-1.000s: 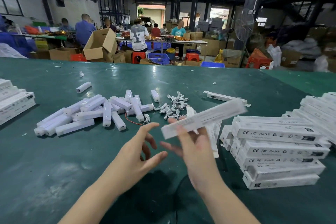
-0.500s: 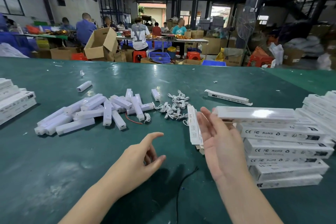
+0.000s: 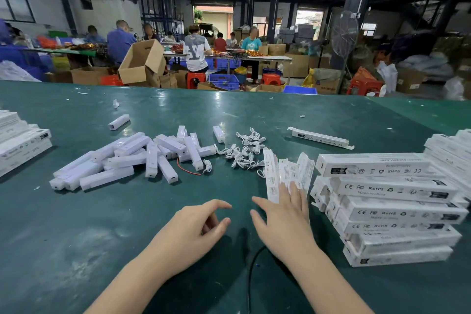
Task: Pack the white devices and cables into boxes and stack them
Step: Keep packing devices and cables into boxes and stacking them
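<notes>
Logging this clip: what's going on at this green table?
A person is boxing white devices and cables. The right hand reaches flat onto the empty boxes beside the stack of packed boxes. The left hand hovers loosely curled, holding nothing.

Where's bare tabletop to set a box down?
Free: the mat left of the left hand, below the devices; also the far strip behind the cables. Crowded: between the right hand and the box stack.
</notes>
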